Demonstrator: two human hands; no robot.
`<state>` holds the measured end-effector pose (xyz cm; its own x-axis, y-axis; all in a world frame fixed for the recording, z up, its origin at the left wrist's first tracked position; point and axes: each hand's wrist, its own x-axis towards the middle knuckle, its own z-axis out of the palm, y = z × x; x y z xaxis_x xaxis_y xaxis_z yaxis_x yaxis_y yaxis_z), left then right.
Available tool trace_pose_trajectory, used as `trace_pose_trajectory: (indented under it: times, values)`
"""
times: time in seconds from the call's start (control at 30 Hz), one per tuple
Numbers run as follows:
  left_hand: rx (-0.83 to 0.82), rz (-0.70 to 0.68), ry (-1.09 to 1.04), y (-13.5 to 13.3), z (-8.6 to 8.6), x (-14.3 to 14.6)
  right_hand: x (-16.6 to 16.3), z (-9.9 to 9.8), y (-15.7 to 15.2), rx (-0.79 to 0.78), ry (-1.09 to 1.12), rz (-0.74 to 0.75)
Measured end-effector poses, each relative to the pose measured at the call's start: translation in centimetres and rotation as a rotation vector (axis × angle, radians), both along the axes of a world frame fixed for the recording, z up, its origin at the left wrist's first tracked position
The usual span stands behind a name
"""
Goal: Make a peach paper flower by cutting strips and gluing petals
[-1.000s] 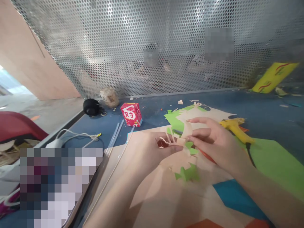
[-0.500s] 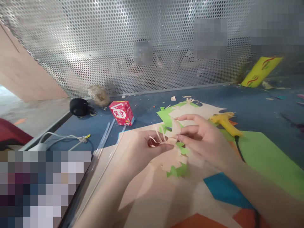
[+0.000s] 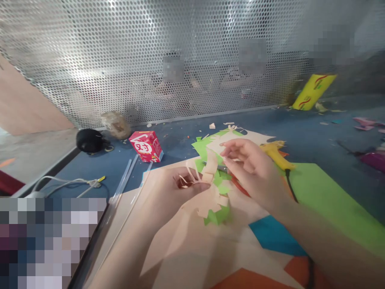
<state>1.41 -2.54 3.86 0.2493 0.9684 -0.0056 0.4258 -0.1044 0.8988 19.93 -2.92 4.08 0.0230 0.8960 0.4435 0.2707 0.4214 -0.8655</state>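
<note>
My left hand is closed, pinching a cream paper piece between thumb and fingers. Thin curled paper strips stick up by its fingers, and one end of the piece curls upward. Just right of that end is my right hand, off the paper, its fingers bent and slightly apart with nothing visible between them. Scissors with orange handles lie beneath the right hand, their blades partly hidden. Below the held piece are green paper cutouts with jagged edges, beside cream ones.
A yellow glue gun with a black cord lies at right, near green sheets and blue paper. A red box, clear glue sticks and white cable are at left. Perforated metal panel stands behind.
My right hand has let go of the cream paper and drawn slightly away, exposing the scissors. The left hand still holds the paper. The whole view has shifted a little.
</note>
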Motion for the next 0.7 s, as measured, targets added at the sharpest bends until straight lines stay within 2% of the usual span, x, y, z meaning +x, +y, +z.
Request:
trace_pose_trajectory:
  times: [0.07, 0.13, 0.3, 0.47, 0.7]
  values:
    - [0.016, -0.001, 0.010, -0.03, 0.02, -0.02, 0.32, -0.09, 0.13, 0.169, -0.086, -0.046]
    - [0.046, 0.000, 0.025, 0.00, -0.13, -0.14, 0.53, -0.15, 0.14, 0.219, -0.167, 0.001]
    - [0.110, 0.001, 0.073, 0.18, -0.53, -0.52, 0.32, -0.46, 0.02, 0.081, -0.226, 0.188]
    - [0.114, 0.006, 0.099, 0.06, -0.12, -0.45, 0.14, -0.48, -0.01, 0.042, -0.221, 0.190]
    - [0.037, -0.011, 0.024, -0.27, 0.31, -0.23, 0.49, -0.29, 0.21, 0.011, -0.240, 0.180]
